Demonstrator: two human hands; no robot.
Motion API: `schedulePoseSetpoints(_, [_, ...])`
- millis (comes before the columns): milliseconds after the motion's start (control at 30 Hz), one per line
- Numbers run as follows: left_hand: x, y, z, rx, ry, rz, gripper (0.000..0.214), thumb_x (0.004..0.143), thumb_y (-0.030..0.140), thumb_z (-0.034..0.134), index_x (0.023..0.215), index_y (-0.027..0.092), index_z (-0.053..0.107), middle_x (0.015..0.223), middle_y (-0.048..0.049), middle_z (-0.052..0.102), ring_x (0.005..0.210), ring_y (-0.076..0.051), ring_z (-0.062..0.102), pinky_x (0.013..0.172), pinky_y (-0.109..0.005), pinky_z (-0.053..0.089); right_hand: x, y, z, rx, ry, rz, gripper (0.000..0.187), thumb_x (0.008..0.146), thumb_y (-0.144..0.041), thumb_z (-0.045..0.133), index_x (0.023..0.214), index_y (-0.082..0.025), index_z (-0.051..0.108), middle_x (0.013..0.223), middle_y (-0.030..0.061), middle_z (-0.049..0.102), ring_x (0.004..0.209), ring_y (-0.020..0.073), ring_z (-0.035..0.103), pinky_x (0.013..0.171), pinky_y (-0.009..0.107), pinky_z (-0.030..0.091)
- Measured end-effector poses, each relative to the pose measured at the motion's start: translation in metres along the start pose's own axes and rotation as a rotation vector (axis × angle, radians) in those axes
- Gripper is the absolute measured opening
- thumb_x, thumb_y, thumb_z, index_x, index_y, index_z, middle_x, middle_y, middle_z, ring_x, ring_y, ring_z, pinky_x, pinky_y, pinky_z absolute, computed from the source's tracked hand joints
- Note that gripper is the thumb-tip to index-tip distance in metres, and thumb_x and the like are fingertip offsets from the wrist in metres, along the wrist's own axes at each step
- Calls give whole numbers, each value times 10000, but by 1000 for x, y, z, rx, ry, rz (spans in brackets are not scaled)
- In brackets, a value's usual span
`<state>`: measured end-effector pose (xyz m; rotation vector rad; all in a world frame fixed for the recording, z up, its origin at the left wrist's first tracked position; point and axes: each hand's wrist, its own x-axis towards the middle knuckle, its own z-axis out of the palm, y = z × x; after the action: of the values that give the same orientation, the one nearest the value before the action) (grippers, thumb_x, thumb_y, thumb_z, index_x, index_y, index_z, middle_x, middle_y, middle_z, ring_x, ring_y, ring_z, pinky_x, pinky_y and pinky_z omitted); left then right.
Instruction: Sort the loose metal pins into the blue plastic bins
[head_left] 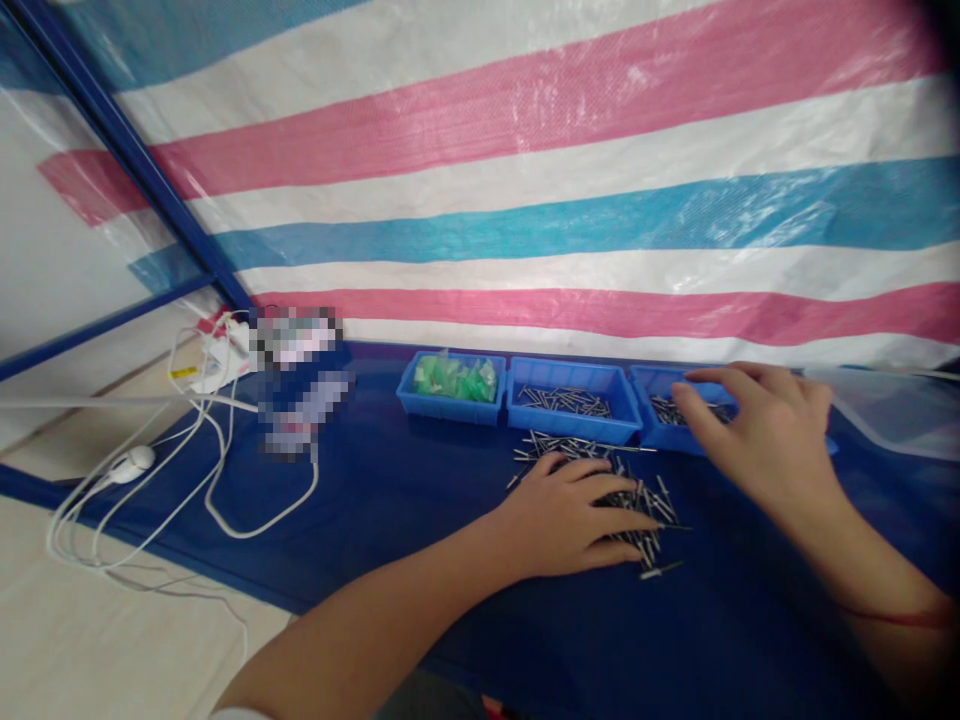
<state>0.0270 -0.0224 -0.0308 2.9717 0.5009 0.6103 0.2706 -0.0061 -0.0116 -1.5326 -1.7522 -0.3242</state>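
The left hand [577, 515] lies flat, fingers spread, on a loose heap of small grey metal pins [646, 530] on the dark blue tablecloth [420, 500]; sorting seems to be the step in hand. Beyond, the right hand [757, 430] hovers, fingers loosely apart, over the rightmost blue plastic bin [654, 436], which probably holds similar pins. Lifting single pins would call for a fine pinch.

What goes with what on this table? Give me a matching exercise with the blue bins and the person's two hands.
Things:
1. left bin
2. middle bin
3. left hand
4. right hand

Place or contents:
a. flat on the loose pin pile
b. green plastic pieces
c. over the right bin
d. metal pins

Pairs: 1-b, 2-d, 3-a, 4-c
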Motion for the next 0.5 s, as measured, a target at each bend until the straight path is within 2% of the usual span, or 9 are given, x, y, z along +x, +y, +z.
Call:
schedulePoseSetpoints(100, [-1,-3,3,27,1,-35,240,947,401,479,1090,306,646,1242,5,629,1242,-228,485,958,-404,329,-1,-20,1,-112,30,10,238,876,-376,516,962,-204,656,990,151,638,1001,337,574,920,523,350])
schedulePoseSetpoints(167, [-1,-5,3,33,7,-49,214,955,379,471,1021,284,652,1193,15,653,1227,-215,491,984,-419,300,-3,-29,4,-91,12,-53,243,869,-369,532,958,-188,666,992,141,647,988,312,588,920,494,376])
schedulePoseSetpoints(333, [-2,-5,2,25,27,-61,188,945,363,502,912,249,647,1121,16,678,1182,-191,510,1001,-413,284,-8,-39,8,-47,4,-123,258,872,-373,529,1005,-189,651,1002,115,647,1000,285,588,927,472,386])
schedulePoseSetpoints(500, [0,-6,-7,-23,29,-128,189,947,336,496,911,232,650,1099,-5,666,1089,-188,558,950,-369,346,-11,-54,7,47,-48,-115,214,876,-348,515,979,-208,640,991,103,654,985,280,596,906,470,404])
